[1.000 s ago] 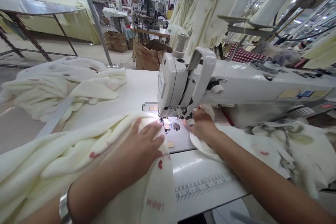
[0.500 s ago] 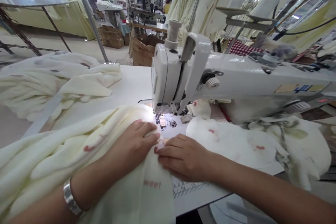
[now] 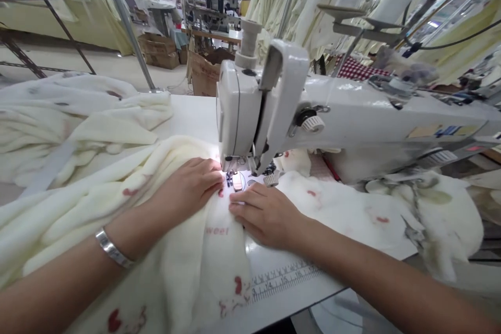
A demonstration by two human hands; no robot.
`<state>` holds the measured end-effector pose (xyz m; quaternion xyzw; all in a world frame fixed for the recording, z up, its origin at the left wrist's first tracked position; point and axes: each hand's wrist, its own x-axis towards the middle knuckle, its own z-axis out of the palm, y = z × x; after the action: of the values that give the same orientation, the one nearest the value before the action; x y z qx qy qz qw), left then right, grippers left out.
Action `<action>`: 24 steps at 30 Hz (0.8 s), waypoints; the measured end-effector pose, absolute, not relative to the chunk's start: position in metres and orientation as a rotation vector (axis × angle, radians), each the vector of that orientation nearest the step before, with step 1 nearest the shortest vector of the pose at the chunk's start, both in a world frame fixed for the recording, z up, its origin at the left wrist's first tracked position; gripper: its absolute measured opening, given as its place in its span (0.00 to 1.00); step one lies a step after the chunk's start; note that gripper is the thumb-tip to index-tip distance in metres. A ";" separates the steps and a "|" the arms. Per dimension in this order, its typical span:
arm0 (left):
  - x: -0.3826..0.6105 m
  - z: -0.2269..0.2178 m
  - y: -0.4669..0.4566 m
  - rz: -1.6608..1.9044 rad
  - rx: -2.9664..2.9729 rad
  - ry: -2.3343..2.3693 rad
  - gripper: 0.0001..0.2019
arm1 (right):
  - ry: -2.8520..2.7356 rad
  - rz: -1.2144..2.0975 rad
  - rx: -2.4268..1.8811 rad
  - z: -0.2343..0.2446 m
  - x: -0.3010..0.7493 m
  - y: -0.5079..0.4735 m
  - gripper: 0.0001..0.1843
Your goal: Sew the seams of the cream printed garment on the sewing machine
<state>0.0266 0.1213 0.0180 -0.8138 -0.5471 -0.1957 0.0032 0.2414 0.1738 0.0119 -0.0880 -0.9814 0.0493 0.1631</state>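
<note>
Cream plush fabric [image 3: 183, 266], printed with small red motifs and lettering, runs up to the needle area of a white sewing machine [image 3: 240, 115]. My left hand [image 3: 190, 185] lies flat on the cloth just left of the lit presser foot [image 3: 237, 181], fingers stretched towards it. At the cloth's right edge, my right hand [image 3: 268, 214] has its fingertips closed on the fabric, near the front of the foot. The right thumb is hidden. A silver bracelet [image 3: 113, 248] circles my left wrist.
More cream fabric [image 3: 113, 120] is heaped at the left of the table. Printed pieces [image 3: 344, 209] lie under the machine arm at right. A ruler scale [image 3: 287, 279] marks the table's front. Behind stand a metal pole [image 3: 125, 21] and cardboard boxes [image 3: 158, 51].
Both hands have moved forward with the fabric, closer to the presser foot. The printed lettering has shifted up, and more red motifs show near the front edge. The view has shifted slightly.
</note>
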 end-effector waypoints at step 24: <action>0.038 0.047 0.104 -0.523 -2.319 -2.207 0.11 | -2.777 0.188 -0.195 0.029 0.234 0.169 0.11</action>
<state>0.0378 0.1043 0.0474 -0.7139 -0.6796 -0.1610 -0.0511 0.2344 0.1689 0.0294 -0.0687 -0.9800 0.0664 0.1746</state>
